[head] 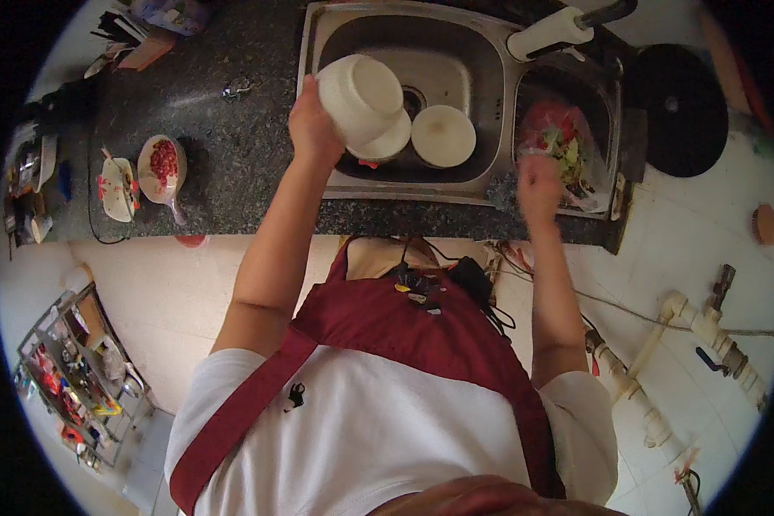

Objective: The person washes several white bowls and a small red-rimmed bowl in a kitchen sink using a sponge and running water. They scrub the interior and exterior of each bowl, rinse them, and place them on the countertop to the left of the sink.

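My left hand (316,126) grips a white bowl (361,97) by its side, tilted with its base showing, over the large steel sink basin (451,45). Beneath it, partly hidden, another white dish (387,143) lies in the basin with a bit of red at its edge. Beside that dish sits a round white bowl (444,137) near the drain. My right hand (540,187) is blurred and hangs at the front of the small basin, its fingers bent; whether it holds anything is unclear. A clear plastic bag (571,151) with red and green scraps fills the small basin.
On the granite counter (245,155) at left stand a white handled bowl with red pieces (162,164) and a squarish patterned dish (117,190). A white faucet (548,35) rises behind the sinks. A round black lid-like disc (674,109) is at right.
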Demonstrator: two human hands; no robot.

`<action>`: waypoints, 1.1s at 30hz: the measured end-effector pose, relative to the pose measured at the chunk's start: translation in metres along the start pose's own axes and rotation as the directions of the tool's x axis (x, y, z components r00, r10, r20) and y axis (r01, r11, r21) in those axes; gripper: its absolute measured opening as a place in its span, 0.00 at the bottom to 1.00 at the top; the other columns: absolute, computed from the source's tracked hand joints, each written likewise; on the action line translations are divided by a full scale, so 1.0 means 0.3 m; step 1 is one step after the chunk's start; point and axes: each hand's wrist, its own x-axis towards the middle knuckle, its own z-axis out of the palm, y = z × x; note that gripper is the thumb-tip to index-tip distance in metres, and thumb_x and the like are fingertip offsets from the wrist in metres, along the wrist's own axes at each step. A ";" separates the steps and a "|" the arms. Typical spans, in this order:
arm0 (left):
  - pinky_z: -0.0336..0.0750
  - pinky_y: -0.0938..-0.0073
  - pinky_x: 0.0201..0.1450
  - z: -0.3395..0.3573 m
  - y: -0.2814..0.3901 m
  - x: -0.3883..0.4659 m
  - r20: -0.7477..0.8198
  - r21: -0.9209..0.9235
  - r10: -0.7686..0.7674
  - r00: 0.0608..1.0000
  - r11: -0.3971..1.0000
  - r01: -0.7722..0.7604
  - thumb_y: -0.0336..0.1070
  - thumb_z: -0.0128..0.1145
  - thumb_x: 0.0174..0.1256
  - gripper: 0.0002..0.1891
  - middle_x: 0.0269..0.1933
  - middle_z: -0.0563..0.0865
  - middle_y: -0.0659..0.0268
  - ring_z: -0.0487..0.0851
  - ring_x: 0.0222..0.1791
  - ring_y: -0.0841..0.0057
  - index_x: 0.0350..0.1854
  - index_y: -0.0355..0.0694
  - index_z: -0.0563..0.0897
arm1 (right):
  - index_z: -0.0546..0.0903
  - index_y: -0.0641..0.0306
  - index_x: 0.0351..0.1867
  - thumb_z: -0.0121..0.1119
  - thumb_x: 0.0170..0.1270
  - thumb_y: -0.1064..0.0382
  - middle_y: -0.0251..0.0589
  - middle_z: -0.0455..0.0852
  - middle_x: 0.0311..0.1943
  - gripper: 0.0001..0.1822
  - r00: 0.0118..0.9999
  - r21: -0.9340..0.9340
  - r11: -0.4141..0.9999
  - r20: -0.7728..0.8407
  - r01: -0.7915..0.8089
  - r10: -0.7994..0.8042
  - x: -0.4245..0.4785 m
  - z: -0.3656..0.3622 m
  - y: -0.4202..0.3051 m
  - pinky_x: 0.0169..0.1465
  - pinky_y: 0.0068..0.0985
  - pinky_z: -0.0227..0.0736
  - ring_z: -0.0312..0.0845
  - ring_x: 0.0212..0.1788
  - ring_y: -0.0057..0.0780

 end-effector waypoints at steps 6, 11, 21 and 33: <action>0.75 0.71 0.45 0.112 -0.069 0.060 -0.002 0.356 0.024 1.000 0.934 -0.021 0.53 0.50 0.71 0.23 0.40 0.84 0.62 0.81 0.39 0.74 0.47 0.33 0.79 | 0.83 0.68 0.39 0.58 0.66 0.51 0.42 0.83 0.28 0.19 0.645 0.771 0.333 0.128 -0.543 0.754 0.690 -0.062 0.165 0.40 0.29 0.77 0.80 0.33 0.34; 0.76 0.73 0.37 0.150 -0.127 0.114 0.023 0.265 0.032 0.999 0.964 -0.037 0.49 0.56 0.69 0.21 0.37 0.83 0.64 0.79 0.34 0.78 0.43 0.32 0.79 | 0.79 0.71 0.45 0.58 0.68 0.57 0.40 0.80 0.38 0.15 0.700 0.814 0.268 0.220 -0.515 0.679 0.867 -0.041 0.349 0.45 0.28 0.81 0.78 0.39 0.31; 0.74 0.74 0.34 0.179 -0.135 0.187 -0.049 0.269 0.005 0.999 0.963 0.008 0.52 0.58 0.67 0.22 0.34 0.83 0.65 0.79 0.31 0.80 0.42 0.32 0.79 | 0.81 0.72 0.30 0.70 0.58 0.50 0.41 0.82 0.29 0.22 0.616 0.657 0.390 0.144 -0.645 0.775 0.788 0.001 0.337 0.30 0.24 0.74 0.79 0.32 0.26; 0.74 0.75 0.32 0.225 -0.149 0.206 0.013 0.309 0.076 0.997 0.948 -0.077 0.52 0.56 0.68 0.21 0.29 0.83 0.67 0.78 0.28 0.81 0.35 0.34 0.81 | 0.80 0.69 0.25 0.72 0.56 0.51 0.36 0.80 0.21 0.20 0.671 0.655 0.447 0.125 -0.609 0.731 0.755 0.031 0.316 0.25 0.18 0.69 0.72 0.21 0.20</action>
